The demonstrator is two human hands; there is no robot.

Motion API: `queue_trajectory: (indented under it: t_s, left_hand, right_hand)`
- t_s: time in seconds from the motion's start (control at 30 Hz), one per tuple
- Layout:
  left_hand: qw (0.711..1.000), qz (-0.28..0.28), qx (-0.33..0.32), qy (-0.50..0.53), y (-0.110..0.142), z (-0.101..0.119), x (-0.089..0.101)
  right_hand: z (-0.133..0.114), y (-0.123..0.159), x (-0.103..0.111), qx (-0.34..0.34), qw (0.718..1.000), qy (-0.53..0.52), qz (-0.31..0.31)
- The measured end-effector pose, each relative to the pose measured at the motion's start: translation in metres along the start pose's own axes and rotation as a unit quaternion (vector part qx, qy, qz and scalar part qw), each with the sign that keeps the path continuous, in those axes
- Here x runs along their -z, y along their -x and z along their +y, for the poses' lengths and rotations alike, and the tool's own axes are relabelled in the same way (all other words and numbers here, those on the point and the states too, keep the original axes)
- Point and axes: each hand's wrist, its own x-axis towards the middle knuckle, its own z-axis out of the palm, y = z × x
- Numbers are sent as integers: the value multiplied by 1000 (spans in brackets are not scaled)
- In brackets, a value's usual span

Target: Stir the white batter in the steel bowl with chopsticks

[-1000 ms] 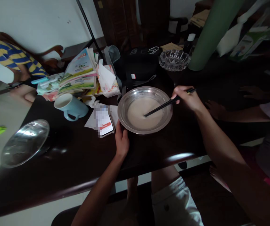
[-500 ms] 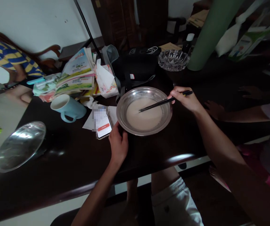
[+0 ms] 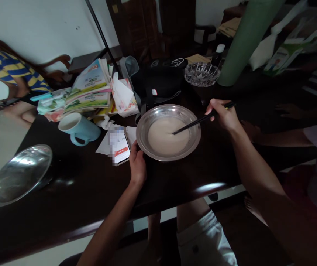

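Note:
A round metal bowl (image 3: 147,120) of pale batter stands in the middle of the dark wooden table (image 3: 92,184). My right hand (image 3: 223,115) is closed on a pair of black chopsticks (image 3: 195,122), whose tips dip into the batter right of its centre. My left hand (image 3: 137,166) rests against the bowl's near left rim, fingers curled on it. A phone (image 3: 121,147) with a lit screen lies on paper just left of that hand.
A light blue mug (image 3: 78,128) lies on its side left of the phone. A second metal bowl (image 3: 20,179) sits far left. Books and packets (image 3: 92,90), a black bag (image 3: 159,81), a glass ashtray (image 3: 202,74) and a green cylinder (image 3: 240,44) crowd the back. Another person's arm (image 3: 282,138) rests at the right.
The chopstick tips swept left through the batter, then back toward the right. My left hand shifted slightly along the bowl's rim. The view drifted a little.

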Motion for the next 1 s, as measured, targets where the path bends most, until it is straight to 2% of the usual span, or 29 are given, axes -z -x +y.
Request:
queue_trajectory:
  t_s: [0.07,0.13,0.2,0.3,0.33,0.37,0.47,0.53,0.7,0.77,0.87,0.93,1.0]
  left_hand:
    - [998,20,26,46,-3,-7,-4]
    - [998,31,18,57,-3,-15,-5]
    - [998,24,-7,52,-2,-21,-5]
    - [998,4,-27,49,-2,-27,-3]
    - [998,0,-29,50,-2,-27,-2]
    - [998,-1,-29,52,-2,-28,-2]
    - [998,-1,-24,63,-3,-28,-3]
    - [997,0,-20,70,-3,-27,-3]
    - [997,-1,-13,74,-1,-26,-4]
    - [997,-1,-10,75,-1,-25,-4]
    - [997,4,5,76,-1,-21,-4]
    - [997,5,24,76,0,-18,-5]
    - [997,8,39,73,0,-15,-5]
  right_hand:
    - [-2,1,-1,-13,998,-5,-59]
    - [-4,1,-3,-19,994,1,-111]
    - [-3,0,-3,-11,996,7,-88]
    - [0,-4,1,-8,1000,-9,9]
    - [1,-4,2,-10,999,-18,25]
    - [1,-4,2,-13,999,-23,19]
    - [-1,-2,-1,-28,996,-15,-84]
    - [-2,-1,-4,-26,994,-5,-110]
    - [4,-4,0,-17,1000,0,-5]
    - [7,-3,0,-25,999,-18,-23]
    - [6,-1,-3,-28,996,-15,-87]
    - [5,-1,-3,-21,997,7,-71]
    - [5,-2,-2,-12,1000,20,-17]
